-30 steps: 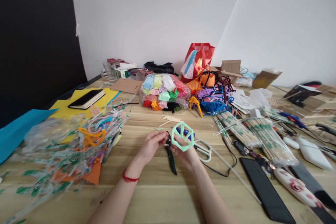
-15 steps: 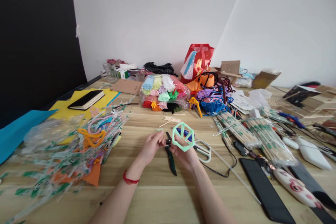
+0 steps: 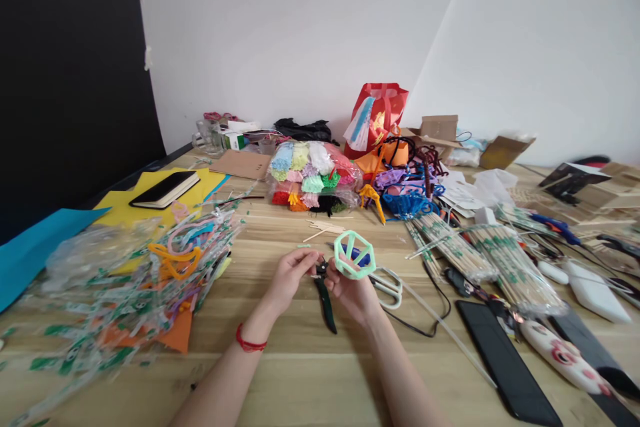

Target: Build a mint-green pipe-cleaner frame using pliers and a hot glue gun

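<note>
Two bare hands are meeting over the middle of the light wooden table (image 3: 310, 373). The right hand (image 3: 353, 290) is gripping a mint-green hexagonal frame of fuzzy pipe cleaner (image 3: 355, 255), holding it tilted just above the tabletop. The left hand (image 3: 290, 275), with a red string bracelet (image 3: 249, 341) at its wrist, is pinching its fingertips together beside the frame's left edge; whether anything is lying between them is too small to tell.

Dark-handled pliers (image 3: 325, 297) are lying on the table directly under and between the hands, with the handles pointing near. White-handled scissors (image 3: 387, 282) are resting just right of the right hand, partly behind the frame. A black cable (image 3: 430, 320) is curling near them.

To the left, a heap of clear plastic wrappers with green print (image 3: 115, 287) is covering orange and pink pipe-cleaner shapes; the print is too blurred to read. Farther left, a black notebook (image 3: 165, 188) is sitting on yellow paper (image 3: 120, 210).

Far of the hands, a clear bag of multicoloured pipe cleaners (image 3: 313, 177) and a red shopping bag (image 3: 377, 117) are crowding the wall side. To the right, bundles of bamboo skewers (image 3: 500, 267) and a black flat slab (image 3: 505, 360) are filling the table. No writing is legible anywhere.
</note>
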{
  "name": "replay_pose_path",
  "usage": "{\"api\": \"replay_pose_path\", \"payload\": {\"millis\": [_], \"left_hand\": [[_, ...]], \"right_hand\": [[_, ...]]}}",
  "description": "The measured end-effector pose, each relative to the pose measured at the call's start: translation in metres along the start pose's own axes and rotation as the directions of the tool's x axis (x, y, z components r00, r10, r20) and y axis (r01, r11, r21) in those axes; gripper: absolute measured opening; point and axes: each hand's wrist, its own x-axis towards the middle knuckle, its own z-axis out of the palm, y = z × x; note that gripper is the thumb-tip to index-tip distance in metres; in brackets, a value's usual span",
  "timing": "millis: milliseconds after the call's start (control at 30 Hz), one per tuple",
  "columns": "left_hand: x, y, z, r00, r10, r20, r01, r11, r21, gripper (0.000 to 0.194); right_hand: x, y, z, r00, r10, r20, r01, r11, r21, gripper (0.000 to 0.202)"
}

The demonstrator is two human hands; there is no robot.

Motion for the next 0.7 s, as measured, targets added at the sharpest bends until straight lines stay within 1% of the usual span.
{"api": "replay_pose_path", "payload": {"millis": [200,267,400,533,600,700], "left_hand": [[-0.001,0.002,0.003,0.999,-0.039,-0.006,0.039,0.999,-0.027,0.031],[-0.002,0.003,0.004,0.999,-0.036,-0.014,0.036,0.999,-0.007,0.029],[-0.002,0.006,0.005,1.000,0.005,-0.022,-0.004,0.999,0.047,0.025],[-0.002,0.008,0.006,0.997,0.069,0.017,-0.070,0.993,0.096,0.027],[-0.002,0.008,0.006,0.996,0.085,0.033,-0.088,0.989,0.120,0.028],[-0.002,0.007,0.006,0.996,0.077,0.043,-0.083,0.985,0.153,0.030]], "right_hand": [[0.002,0.001,-0.003,1.000,0.014,0.000,-0.014,1.000,0.000,0.019],[0.001,0.001,-0.002,1.000,0.014,-0.014,-0.014,1.000,-0.013,0.018],[-0.001,0.002,0.000,0.999,-0.006,-0.050,0.002,0.997,-0.083,0.014],[-0.004,0.002,0.007,0.997,-0.036,-0.064,0.026,0.988,-0.152,0.014],[-0.005,0.002,0.010,0.998,-0.037,-0.053,0.028,0.987,-0.158,0.015],[-0.005,0.002,0.012,0.999,-0.031,-0.012,0.029,0.988,-0.154,0.017]]}}
